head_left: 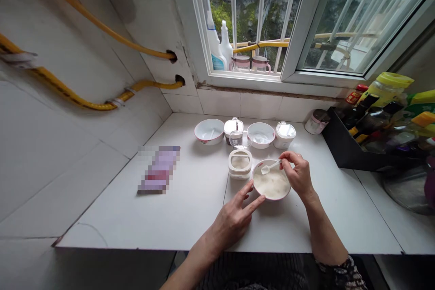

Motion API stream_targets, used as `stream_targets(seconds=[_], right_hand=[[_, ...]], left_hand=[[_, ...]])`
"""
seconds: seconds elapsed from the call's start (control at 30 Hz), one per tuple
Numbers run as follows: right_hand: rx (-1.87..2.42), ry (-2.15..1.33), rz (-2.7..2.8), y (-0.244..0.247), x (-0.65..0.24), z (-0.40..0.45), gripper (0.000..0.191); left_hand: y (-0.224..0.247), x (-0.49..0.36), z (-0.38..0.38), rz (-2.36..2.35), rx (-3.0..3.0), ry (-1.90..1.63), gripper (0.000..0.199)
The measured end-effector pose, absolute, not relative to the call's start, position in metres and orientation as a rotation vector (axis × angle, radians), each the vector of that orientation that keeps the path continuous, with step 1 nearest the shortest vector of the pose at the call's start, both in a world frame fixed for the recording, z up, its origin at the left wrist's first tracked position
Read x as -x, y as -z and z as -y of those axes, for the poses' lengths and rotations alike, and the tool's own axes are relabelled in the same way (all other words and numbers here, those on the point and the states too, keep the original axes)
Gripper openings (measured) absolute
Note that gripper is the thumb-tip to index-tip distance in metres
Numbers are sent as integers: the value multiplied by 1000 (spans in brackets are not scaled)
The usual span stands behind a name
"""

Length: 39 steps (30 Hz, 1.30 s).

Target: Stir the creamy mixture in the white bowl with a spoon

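Just right of the frame's centre, the right hand [299,173] pinches the handle of a small white spoon [270,168], fingers closed on it, with the spoon's bowl held over a pink-rimmed bowl [272,185] of pale, grainy white stuff. The left hand [234,217] rests at the lower left of that bowl, its fingers spread open, fingertips touching the near rim and gripping nothing. The two hands sit apart, one on each side of the bowl, which stands on the white counter [176,208] near its front edge.

Just beside the bowl, to its upper left, stands an open condiment jar [239,164] with its clear lid tipped up behind it. Further back, in a row under the window, are an empty white bowl [209,131], a second jar [234,129], another white bowl [261,134] and a third, lidded jar [284,134]. At centre left lies a flat purplish packet [159,170], blurred out. On the right edge a black tray [343,149] holds sauce bottles [370,120]. Two spray bottles [219,47] stand on the window sill at the top, and yellow hoses [91,102] run along the tiled wall at upper left.
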State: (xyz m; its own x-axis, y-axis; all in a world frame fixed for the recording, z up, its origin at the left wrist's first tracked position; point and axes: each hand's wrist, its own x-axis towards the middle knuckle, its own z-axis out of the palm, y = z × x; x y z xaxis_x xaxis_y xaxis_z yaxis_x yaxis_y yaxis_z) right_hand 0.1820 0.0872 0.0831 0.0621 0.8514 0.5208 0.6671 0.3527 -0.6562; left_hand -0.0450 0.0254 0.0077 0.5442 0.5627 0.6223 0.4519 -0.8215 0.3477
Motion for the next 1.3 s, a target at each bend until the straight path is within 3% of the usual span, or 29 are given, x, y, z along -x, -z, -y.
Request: stream_targets(seconds=[0.27, 0.8, 1.3], right_hand=[[1357, -297, 1823, -72, -169, -90, 18], [1423, -884, 1199, -86, -178, -92, 13], [1479, -740, 1265, -82, -175, -91, 14]], left_hand=[[-8, 46, -25, -862, -2619, -1135, 69], [-9, 45, -26, -854, -2619, -1147, 68], [-6, 44, -27, -862, -2643, -1158, 67]])
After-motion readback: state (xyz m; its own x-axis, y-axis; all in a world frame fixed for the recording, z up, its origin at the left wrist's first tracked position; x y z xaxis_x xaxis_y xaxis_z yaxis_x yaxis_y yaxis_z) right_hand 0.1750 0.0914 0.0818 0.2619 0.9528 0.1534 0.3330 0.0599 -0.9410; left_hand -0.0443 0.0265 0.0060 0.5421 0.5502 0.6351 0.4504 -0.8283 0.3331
